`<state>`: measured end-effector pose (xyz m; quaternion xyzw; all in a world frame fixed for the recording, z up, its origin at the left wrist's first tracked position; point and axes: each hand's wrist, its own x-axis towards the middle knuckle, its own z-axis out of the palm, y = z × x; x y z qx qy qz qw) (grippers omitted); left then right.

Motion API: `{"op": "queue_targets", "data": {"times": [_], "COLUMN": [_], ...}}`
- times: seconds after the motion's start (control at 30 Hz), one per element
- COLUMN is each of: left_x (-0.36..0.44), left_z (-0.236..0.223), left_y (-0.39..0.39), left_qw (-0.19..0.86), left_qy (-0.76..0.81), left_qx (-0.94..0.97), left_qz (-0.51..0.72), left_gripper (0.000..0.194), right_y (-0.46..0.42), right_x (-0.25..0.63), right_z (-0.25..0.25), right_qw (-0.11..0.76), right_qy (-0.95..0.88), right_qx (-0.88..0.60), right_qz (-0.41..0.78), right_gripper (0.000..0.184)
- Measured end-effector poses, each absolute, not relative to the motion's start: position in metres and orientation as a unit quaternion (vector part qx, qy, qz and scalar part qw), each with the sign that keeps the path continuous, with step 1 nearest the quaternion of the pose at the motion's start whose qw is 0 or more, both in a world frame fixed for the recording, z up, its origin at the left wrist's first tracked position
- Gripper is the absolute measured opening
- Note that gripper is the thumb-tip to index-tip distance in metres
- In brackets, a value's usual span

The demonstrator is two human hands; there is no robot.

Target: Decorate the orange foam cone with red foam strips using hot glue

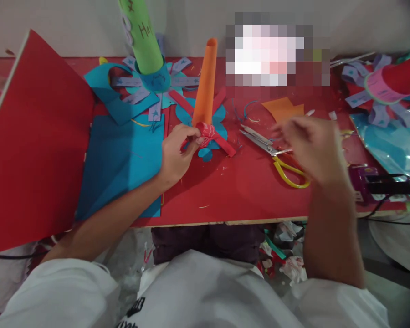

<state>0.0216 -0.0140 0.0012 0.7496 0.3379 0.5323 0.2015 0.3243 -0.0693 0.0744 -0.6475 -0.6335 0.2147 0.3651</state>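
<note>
My left hand [179, 152] is closed, thumb and fingers pinching a red strip with white markings [207, 130] at the foot of an upright orange paper tube [205, 84]. The tube stands on a blue, scallop-edged paper base [219, 116], from which plain red strips [225, 144] spread outward. To the right, my right hand [312, 148] is raised over the table, its fingers smeared by motion; whether they hold anything does not show. Just below and left of it lie scissors with yellow handles [291, 175], their blades pointing left, beside a pencil-like stick [254, 133].
A green paper tube on a blue base [145, 50] stands back left. Blue sheets [123, 168] lie beside an upright red board [44, 136]. Orange paper scraps [283, 109] lie behind my right hand. At right are a purple device [362, 175], a cable and another paper model [382, 86].
</note>
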Motion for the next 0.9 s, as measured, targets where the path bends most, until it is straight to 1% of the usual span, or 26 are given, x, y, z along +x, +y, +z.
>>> {"op": "queue_targets", "data": {"times": [0.07,0.1,0.17,0.27,0.37,0.5,0.7,0.8,0.9], "left_x": [0.021,0.021,0.020,0.019,0.019,0.020,0.022,0.023,0.025], "left_z": [0.000,0.000,-0.001,-0.002,-0.001,-0.003,-0.004,-0.003,-0.002], "left_y": [-0.013,-0.013,-0.012,-0.011,-0.011,-0.009,-0.008,-0.008,-0.009], "left_qw": [0.199,0.198,0.194,0.193,0.200,0.208,0.218,0.216,0.216], "left_qy": [0.338,0.344,0.357,0.361,0.369,0.357,0.340,0.336,0.345], "left_qx": [0.750,0.749,0.746,0.743,0.748,0.759,0.766,0.755,0.743], "left_qz": [0.532,0.530,0.527,0.530,0.514,0.503,0.500,0.519,0.532], "left_gripper": [0.019,0.021,0.024,0.026,0.031,0.034,0.029,0.028,0.029], "right_y": [-0.043,-0.030,-0.008,0.007,0.004,-0.006,-0.009,-0.008,-0.006], "right_x": [0.285,0.270,0.248,0.235,0.233,0.233,0.229,0.229,0.229], "right_z": [0.070,0.064,0.050,0.031,0.022,0.022,0.025,0.022,0.016], "right_qw": [0.399,0.396,0.412,0.433,0.434,0.422,0.428,0.443,0.471], "right_qy": [-0.641,-0.646,-0.631,-0.580,-0.538,-0.505,-0.478,-0.463,-0.470], "right_qx": [-0.578,-0.551,-0.521,-0.500,-0.478,-0.451,-0.426,-0.422,-0.429], "right_qz": [0.309,0.349,0.400,0.476,0.542,0.603,0.638,0.641,0.612], "right_gripper": [0.035,0.043,0.053,0.060,0.063,0.060,0.055,0.050,0.048]}}
